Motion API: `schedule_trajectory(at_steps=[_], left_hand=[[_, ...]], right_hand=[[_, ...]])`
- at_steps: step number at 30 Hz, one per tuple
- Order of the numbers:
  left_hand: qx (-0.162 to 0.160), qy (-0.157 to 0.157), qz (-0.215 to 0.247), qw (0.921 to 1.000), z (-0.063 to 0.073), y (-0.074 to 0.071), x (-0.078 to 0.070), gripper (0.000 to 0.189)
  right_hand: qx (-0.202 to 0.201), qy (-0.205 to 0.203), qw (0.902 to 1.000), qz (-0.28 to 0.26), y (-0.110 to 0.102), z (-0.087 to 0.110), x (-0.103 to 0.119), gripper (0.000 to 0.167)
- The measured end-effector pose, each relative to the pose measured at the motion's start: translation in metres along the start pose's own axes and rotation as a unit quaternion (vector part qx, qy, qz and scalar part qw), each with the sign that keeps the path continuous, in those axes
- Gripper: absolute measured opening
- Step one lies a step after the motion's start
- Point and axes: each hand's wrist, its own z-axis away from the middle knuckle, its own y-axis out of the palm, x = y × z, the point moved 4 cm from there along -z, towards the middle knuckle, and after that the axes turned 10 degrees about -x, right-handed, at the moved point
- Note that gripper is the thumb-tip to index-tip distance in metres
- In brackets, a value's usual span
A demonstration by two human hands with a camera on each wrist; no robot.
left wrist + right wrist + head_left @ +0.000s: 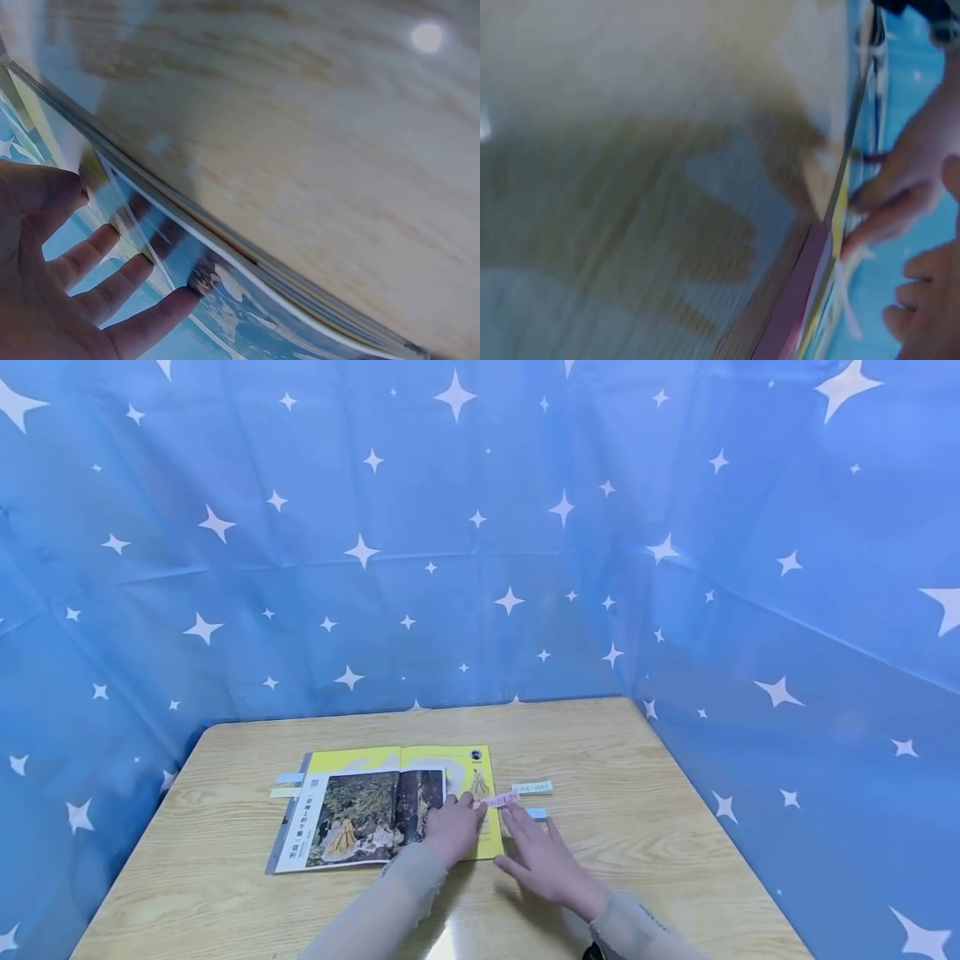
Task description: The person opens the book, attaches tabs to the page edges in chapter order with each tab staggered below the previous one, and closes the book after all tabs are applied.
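An open magazine (356, 818) lies on the table, with a picture page at left and yellow pages behind it. My left hand (455, 828) rests on its right side, fingertips at the inner end of a pink label strip (501, 799). Spread fingers (112, 292) of that hand lie against the pages in the left wrist view. At the magazine's right edge my right hand (546, 864) reaches in with straight fingers, their tips by the strip's outer end. In the right wrist view the strip (847, 300) sticks out past the pages.
A pale green tab (532, 787) and a blue tab (536, 814) jut from the right edge. Another blue tab (289, 777) and a pale tab (285, 792) stick out at left. Around the wooden table (600, 752) hangs a blue star-patterned curtain (450, 568).
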Motion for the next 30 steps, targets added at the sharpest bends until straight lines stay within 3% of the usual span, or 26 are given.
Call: schedule_trajectory(at_steps=[5, 8, 18, 24, 30], left_hand=[[0.002, 0.003, -0.001, 1.0000, -0.001, 0.002, -0.002, 0.042], [0.008, 0.001, 0.004, 1.0000, 0.000, 0.003, -0.004, 0.043], [0.005, -0.003, 0.028, 0.9996, 0.001, 0.002, -0.010, 0.041], [0.018, -0.011, 0.003, 0.9998, -0.001, 0.011, -0.015, 0.054], [0.016, -0.039, -0.006, 0.9991, -0.007, 0.011, -0.015, 0.065]], right_hand=[[0.075, -0.031, 0.9953, 0.053, 0.010, 0.010, 0.014, 0.075], [0.100, -0.036, 0.9914, 0.077, 0.014, 0.013, 0.017, 0.078], [0.120, -0.035, 0.9887, 0.083, 0.015, 0.015, 0.022, 0.078], [0.114, -0.039, 0.9889, 0.088, 0.017, 0.013, 0.022, 0.078], [0.115, -0.051, 0.9878, 0.091, 0.018, 0.011, 0.026, 0.078]])
